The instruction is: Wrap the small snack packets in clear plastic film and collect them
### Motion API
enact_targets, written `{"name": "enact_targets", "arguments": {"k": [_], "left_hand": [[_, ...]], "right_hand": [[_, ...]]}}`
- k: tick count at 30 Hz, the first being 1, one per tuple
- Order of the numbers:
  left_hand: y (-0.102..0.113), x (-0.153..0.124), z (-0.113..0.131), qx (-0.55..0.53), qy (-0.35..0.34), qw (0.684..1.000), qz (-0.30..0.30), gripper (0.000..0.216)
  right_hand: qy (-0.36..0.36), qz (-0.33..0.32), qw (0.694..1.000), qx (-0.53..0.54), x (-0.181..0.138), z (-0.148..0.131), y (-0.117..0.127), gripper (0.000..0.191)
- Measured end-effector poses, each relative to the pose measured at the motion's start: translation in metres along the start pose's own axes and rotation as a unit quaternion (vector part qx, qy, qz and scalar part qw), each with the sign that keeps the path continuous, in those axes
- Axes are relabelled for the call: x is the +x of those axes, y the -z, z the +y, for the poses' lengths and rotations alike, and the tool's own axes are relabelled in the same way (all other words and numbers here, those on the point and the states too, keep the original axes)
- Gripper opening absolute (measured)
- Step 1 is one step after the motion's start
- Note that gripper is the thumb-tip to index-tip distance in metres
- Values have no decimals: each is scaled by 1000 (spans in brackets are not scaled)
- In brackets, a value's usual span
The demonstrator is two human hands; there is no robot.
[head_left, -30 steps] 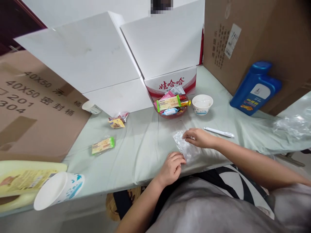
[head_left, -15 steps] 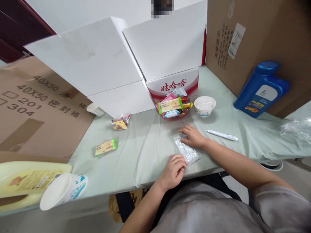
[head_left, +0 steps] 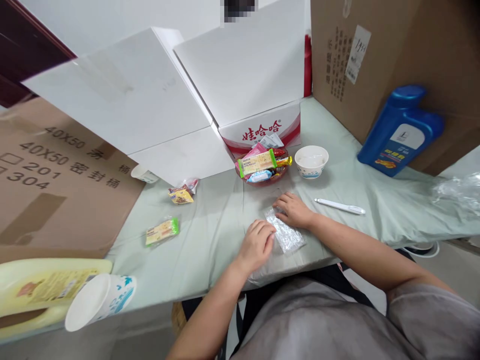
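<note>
A clear bubble wrap piece [head_left: 288,237] lies flat on the cloth-covered table in front of me. My right hand [head_left: 294,210] rests on its upper part, with fingers stretched out and bent slightly. Beside the left edge of the wrap is my left hand [head_left: 255,246], palm down with loosely bent fingers whose tips reach that edge. Whether those tips press on the wrap is hard to tell. Just beyond both hands stands a red bowl [head_left: 258,184] heaped with wrapped snacks, a green-ended biscuit pack [head_left: 257,164] on top.
A white paper bowl [head_left: 311,162] and a white utility knife or pen [head_left: 339,206] are at right, near a blue bottle [head_left: 401,132]. Snack packs [head_left: 162,232] and a tipped paper cup [head_left: 101,300] lie left. White boxes [head_left: 258,65] and cartons [head_left: 56,185] wall the back and sides.
My left hand has moved up along the wrap's left edge from its lower corner, its fingers less curled. My right hand stays on the wrap. The view has shifted slightly.
</note>
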State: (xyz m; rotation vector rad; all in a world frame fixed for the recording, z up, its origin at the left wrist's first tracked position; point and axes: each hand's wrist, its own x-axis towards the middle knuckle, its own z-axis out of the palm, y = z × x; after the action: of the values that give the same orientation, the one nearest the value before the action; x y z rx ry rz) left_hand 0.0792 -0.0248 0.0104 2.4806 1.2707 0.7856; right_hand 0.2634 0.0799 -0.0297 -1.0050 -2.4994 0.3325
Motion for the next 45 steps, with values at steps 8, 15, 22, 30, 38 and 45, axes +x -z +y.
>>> {"name": "enact_targets", "arguments": {"k": [8,15,22,30,38,45], "left_hand": [[-8,39,-45,130,15,984,-118,16],[-12,39,-78,105,54,993,-19,15],[-16,33,-80,111,42,993,-9,27],[-16,33,-80,115,43,992,-18,33],[-19,32,-74,112,16,992,-55,36],[-19,32,-72,100,22,993,-64,36]], "right_hand": [[-25,108,993,30,-2,12,10,22],[153,-26,975,158,-5,4,23,30],[190,-139,964,124,-7,-3,27,27],[190,-102,976,26,-8,-10,33,12],[194,-139,969,67,-11,-13,39,10],[184,-137,970,81,-12,-8,36,5]]}}
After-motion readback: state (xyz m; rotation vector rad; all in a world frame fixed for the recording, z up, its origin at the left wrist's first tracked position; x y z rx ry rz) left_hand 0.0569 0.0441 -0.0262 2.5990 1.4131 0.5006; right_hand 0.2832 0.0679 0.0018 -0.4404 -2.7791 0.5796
